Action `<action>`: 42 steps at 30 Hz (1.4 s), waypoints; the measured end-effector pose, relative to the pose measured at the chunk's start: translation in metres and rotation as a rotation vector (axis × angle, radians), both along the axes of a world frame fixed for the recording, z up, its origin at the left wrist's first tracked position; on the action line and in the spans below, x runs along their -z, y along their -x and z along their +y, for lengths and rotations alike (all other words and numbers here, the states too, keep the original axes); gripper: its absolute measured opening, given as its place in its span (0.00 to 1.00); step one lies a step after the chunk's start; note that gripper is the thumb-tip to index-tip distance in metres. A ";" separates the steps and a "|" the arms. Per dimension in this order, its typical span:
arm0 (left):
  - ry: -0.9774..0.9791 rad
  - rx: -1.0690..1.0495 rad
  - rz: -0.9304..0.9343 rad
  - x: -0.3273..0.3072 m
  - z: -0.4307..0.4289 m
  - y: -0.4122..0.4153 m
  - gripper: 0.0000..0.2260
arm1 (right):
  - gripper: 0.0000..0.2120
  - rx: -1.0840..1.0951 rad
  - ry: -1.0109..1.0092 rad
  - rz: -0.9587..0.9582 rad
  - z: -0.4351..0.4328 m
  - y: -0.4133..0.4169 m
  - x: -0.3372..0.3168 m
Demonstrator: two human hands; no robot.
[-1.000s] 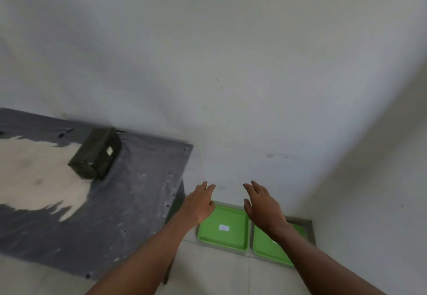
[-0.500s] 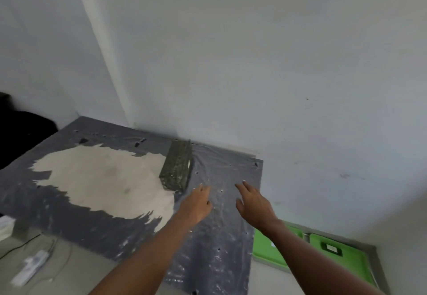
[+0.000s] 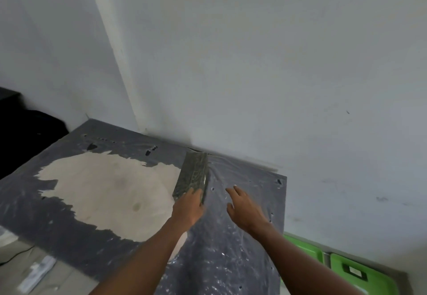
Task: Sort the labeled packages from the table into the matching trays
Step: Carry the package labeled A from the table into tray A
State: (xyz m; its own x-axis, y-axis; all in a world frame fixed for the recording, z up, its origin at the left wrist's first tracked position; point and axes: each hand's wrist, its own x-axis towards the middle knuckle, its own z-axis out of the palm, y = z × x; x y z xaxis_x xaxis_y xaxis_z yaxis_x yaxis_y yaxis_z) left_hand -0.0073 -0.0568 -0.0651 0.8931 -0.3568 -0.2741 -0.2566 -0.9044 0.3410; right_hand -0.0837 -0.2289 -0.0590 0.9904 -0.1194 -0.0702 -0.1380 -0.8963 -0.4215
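A dark green package with a small white label on its right side lies on the table, near the wall. My left hand rests against the package's near end, its fingers touching but not closed around it. To the right of the package my right hand hovers over the table with its fingers spread and nothing in it. Two green trays sit on the floor at the lower right, each with a small label; my right forearm hides part of them.
The table carries a torn dark plastic sheet with bare pale wood showing in the middle. White walls close off the back and right. A dark object stands at the far left. A white power strip lies on the floor at lower left.
The view swung left from the trays to the table. Both hands travelled forward over the table, and my left hand came up against the package's near end.
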 end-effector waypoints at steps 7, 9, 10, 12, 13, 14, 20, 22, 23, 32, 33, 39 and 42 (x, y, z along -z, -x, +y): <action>-0.131 0.047 0.021 0.023 -0.011 -0.050 0.24 | 0.23 0.089 -0.045 0.041 0.011 -0.036 0.021; -0.143 0.037 0.023 0.030 -0.010 -0.063 0.27 | 0.22 0.119 -0.049 0.042 0.017 -0.045 0.027; -0.149 0.040 0.021 0.034 -0.009 -0.068 0.29 | 0.22 0.128 -0.053 0.051 0.021 -0.048 0.029; -0.158 0.058 0.010 0.043 -0.004 -0.077 0.33 | 0.22 0.146 -0.060 0.069 0.028 -0.057 0.031; -0.158 0.067 0.017 0.046 -0.001 -0.080 0.34 | 0.22 0.161 -0.061 0.067 0.031 -0.062 0.032; -0.155 0.077 0.032 0.048 0.002 -0.083 0.34 | 0.22 0.176 -0.061 0.067 0.035 -0.067 0.033; -0.098 0.199 -0.026 0.050 0.024 -0.101 0.36 | 0.21 0.216 -0.042 0.062 0.054 -0.086 0.041; -0.075 0.274 -0.093 0.046 0.037 -0.115 0.35 | 0.23 0.217 -0.026 0.072 0.057 -0.088 0.041; -0.057 0.315 -0.112 0.043 0.043 -0.122 0.34 | 0.26 0.219 -0.022 0.073 0.057 -0.090 0.040; 0.373 0.406 0.255 -0.003 0.069 -0.156 0.20 | 0.50 0.063 0.157 0.144 0.042 -0.091 0.034; 0.393 0.426 0.281 -0.006 0.066 -0.154 0.17 | 0.52 0.024 0.188 0.170 0.041 -0.087 0.033; 0.527 0.432 0.429 -0.010 0.047 -0.138 0.14 | 0.71 -0.042 0.201 0.301 0.042 -0.054 0.040; 0.572 0.412 0.475 -0.008 0.043 -0.132 0.14 | 0.71 -0.027 0.228 0.264 0.040 -0.043 0.044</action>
State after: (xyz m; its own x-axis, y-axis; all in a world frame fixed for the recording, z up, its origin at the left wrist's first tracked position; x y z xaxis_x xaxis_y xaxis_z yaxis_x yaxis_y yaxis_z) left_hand 0.1251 -0.0136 -0.0576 0.4973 -0.8260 -0.2653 -0.2419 -0.4257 0.8719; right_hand -0.0405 -0.1887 -0.1028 0.9445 -0.1358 -0.2993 -0.1907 -0.9681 -0.1627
